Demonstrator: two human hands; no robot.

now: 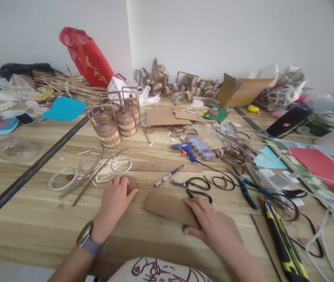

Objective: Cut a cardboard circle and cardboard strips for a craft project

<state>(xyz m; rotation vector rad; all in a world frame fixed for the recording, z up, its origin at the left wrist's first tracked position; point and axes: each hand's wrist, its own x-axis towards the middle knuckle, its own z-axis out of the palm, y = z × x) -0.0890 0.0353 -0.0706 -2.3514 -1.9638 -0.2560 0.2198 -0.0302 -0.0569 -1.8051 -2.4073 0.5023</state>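
Note:
My left hand, with a watch on its wrist, has its fingers curled at a small brown cardboard disc close to the tabletop. Part of that disc is hidden behind the fingers. My right hand grips a longer piece of brown cardboard, thumb at the near edge and fingers on top. Just beyond the cardboard lie black-handled scissors and a pen. White rings and thin light sticks are spread past my left hand.
Lidded woven baskets with handles stand at centre left. A blue glue gun lies mid-table, its cord running right toward pliers and a yellow-black utility knife. Cardboard sheets and a cardboard box are farther back.

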